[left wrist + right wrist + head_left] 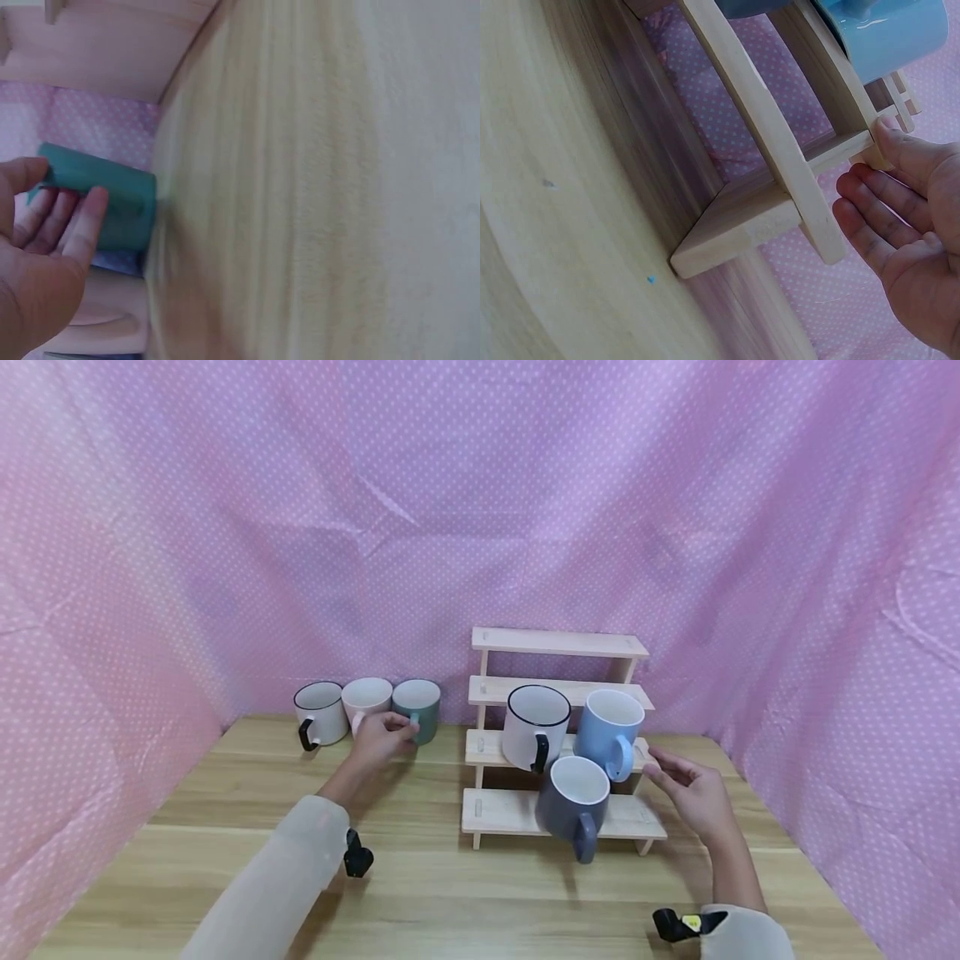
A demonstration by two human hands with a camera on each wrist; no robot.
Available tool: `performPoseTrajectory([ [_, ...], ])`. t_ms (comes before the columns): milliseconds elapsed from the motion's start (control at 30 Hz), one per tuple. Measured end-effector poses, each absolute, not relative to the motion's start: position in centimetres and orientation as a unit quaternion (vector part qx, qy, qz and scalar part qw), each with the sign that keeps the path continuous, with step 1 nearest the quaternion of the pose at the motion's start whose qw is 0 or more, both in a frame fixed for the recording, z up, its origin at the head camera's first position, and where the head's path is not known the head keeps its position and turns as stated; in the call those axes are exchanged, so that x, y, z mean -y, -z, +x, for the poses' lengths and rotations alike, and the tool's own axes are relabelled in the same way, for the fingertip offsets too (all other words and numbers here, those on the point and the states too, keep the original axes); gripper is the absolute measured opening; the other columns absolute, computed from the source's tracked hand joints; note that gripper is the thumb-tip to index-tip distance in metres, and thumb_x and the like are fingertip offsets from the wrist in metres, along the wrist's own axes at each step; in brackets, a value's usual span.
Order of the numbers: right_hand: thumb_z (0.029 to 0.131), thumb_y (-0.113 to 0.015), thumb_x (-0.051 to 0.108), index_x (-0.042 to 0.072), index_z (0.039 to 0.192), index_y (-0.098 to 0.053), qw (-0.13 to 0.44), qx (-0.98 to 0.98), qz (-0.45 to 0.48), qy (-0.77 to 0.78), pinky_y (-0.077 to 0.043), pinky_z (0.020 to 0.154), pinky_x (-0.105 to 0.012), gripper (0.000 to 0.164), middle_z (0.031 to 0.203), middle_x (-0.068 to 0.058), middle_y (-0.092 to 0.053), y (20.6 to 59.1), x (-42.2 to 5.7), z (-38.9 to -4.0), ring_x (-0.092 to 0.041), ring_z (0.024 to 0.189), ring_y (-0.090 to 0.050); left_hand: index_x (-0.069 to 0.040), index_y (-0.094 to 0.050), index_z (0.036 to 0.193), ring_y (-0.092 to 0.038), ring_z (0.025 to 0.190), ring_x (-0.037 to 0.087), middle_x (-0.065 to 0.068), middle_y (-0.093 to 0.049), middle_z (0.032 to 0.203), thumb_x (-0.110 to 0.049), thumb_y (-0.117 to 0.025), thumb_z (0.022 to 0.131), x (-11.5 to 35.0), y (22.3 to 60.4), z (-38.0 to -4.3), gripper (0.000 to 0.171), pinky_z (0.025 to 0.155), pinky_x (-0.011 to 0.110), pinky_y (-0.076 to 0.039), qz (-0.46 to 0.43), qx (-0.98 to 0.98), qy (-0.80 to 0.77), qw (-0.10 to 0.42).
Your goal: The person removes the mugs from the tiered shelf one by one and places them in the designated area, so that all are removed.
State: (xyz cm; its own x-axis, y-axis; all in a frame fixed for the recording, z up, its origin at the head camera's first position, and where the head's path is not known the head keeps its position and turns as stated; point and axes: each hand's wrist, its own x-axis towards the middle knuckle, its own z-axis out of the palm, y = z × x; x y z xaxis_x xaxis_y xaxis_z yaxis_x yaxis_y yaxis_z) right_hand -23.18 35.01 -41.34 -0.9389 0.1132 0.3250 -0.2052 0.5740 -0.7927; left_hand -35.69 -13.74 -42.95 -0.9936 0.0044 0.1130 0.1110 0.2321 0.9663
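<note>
With thumb and fingers, my left hand [381, 739] pinches the handle of a green mug [427, 714] at the right end of a row of mugs. In the left wrist view the green mug [112, 196] stands on the table, its handle partly hidden by the fingers. My right hand [693, 795] grips the right end of a board on a stepped wooden stand [495, 810]. Up close, the right thumb lies on the board's edge and the other fingers bend below it. A light blue mug [609, 731] is the mug nearest that hand.
Left of the green mug stand a pink mug [366, 693] and a white mug with black rim [322, 714]. The stand also bears a larger black-rimmed white mug [525, 739] and, lower, a grey mug [562, 810]. Pink dotted cloth [450, 552] hangs behind the wooden table [450, 893].
</note>
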Motion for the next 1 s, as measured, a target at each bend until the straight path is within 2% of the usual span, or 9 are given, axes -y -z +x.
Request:
performPoseTrajectory([
  [133, 0.099, -0.069, 0.032, -0.001, 0.137, -0.062, 0.173, 0.870, 0.028, -0.460, -0.049, 0.083, -0.005, 0.050, 0.130, -0.022, -0.066, 41.4, -35.1, -23.3, 0.014, 0.098, -0.059, 0.005, -0.072, 0.103, -0.075, 0.083, 0.030, 0.013, -0.075, 0.096, -0.014, -0.072, 0.096, 14.2, 41.8, -35.5, 0.020, 0.071, 0.027, -0.061, -0.021, 0.821, 0.565, 0.082],
  [200, 0.099, -0.070, 0.032, -0.001, 0.137, -0.062, 0.174, 0.871, 0.029, -0.458, -0.049, 0.083, -0.005, 0.050, 0.130, -0.022, -0.066, 41.5, -35.2, -23.3, 0.014, 0.098, -0.059, 0.002, -0.074, 0.103, -0.075, 0.082, 0.026, 0.012, -0.076, 0.096, -0.018, -0.073, 0.096, 14.3, 41.3, -35.4, 0.021, 0.070, 0.023, -0.059, -0.014, 0.829, 0.550, 0.100],
  [433, 0.100, -0.069, 0.032, -0.001, 0.138, -0.061, 0.172, 0.872, 0.028, -0.458, -0.048, 0.083, -0.004, 0.051, 0.131, -0.022, -0.065, 41.4, -35.1, -23.2, 0.014, 0.099, -0.059, 0.001, -0.071, 0.110, -0.074, 0.094, 0.028, 0.011, -0.071, 0.102, -0.022, -0.071, 0.099, 14.0, 38.9, -34.6, 0.026, 0.087, 0.037, -0.062, -0.032, 0.807, 0.583, 0.089],
  [667, 0.100, -0.069, 0.034, 0.001, 0.139, -0.061, 0.164, 0.874, 0.018, -0.457, -0.048, 0.082, -0.005, 0.052, 0.133, -0.021, -0.064, 41.3, -35.1, -23.1, 0.014, 0.098, -0.058, 0.003, -0.069, 0.112, -0.074, 0.090, 0.024, 0.013, -0.071, 0.102, -0.023, -0.072, 0.098, 12.3, 37.2, -33.4, 0.029, 0.087, 0.041, -0.061, -0.064, 0.798, 0.595, 0.069],
  [867, 0.100, -0.069, 0.034, 0.001, 0.140, -0.060, 0.162, 0.876, 0.014, -0.453, -0.048, 0.081, -0.005, 0.052, 0.133, -0.022, -0.064, 41.3, -35.1, -23.1, 0.015, 0.097, -0.058, -0.010, -0.071, 0.112, -0.074, 0.091, 0.018, 0.005, -0.073, 0.106, -0.040, -0.074, 0.096, 10.8, 36.3, -32.1, 0.034, 0.084, 0.032, -0.058, -0.071, 0.829, 0.552, 0.055],
  [1000, 0.100, -0.069, 0.035, 0.001, 0.139, -0.061, 0.164, 0.876, 0.015, -0.453, -0.048, 0.081, -0.005, 0.053, 0.132, -0.022, -0.065, 41.1, -35.0, -23.0, 0.015, 0.097, -0.058, -0.008, -0.072, 0.109, -0.072, 0.088, 0.020, 0.007, -0.074, 0.101, -0.035, -0.075, 0.095, 9.7, 36.0, -31.3, 0.031, 0.085, 0.040, -0.058, -0.113, 0.822, 0.555, 0.055],
])
